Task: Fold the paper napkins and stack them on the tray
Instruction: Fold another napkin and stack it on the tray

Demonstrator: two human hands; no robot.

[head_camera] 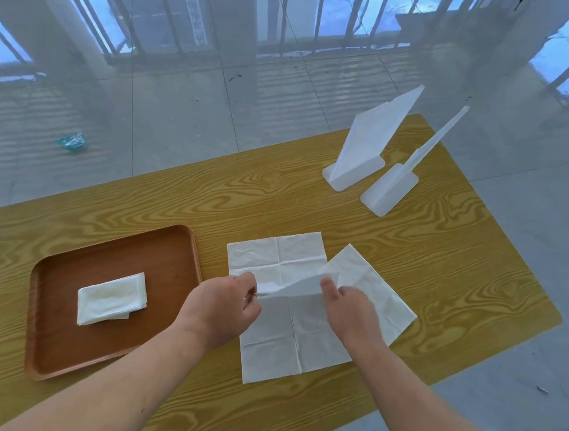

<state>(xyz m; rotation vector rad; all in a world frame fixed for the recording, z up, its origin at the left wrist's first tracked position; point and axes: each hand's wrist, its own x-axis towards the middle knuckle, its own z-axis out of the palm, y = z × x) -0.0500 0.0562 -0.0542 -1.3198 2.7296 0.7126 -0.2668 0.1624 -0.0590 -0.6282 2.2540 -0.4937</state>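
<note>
Two hands are on one napkin point(286, 332) here, which lies opened out flat on the table point(444, 263) just right of the tray point(58, 350), with its crease lines showing as a grid. The left hand point(223, 304) has its fingers curled and pinches a raised ridge of paper across the middle of the sheet. The right hand point(347, 310) pinches the same ridge from the other end, thumb on the near side and fingers tucked behind the lifted paper, so the ridge stands up between them while the rest of the sheet stays flat on the wood. A second napkin point(379, 292) lies under it, turned at an angle and sticking out to the right past the right hand. The tray is brown, sits near the left edge of the table, and has a folded pile point(110, 298) of white napkins lying on it, roughly in the middle; can't tell how many are in there. At the far right of the table stands a white holder point(352, 176) with a sheaf of napkins point(376, 130) leaning in it, and just beside that another holder point(388, 193) seen edge-on. There's a crumpled teal wrapper point(73, 142) on the tiled floor beyond the table.
</note>
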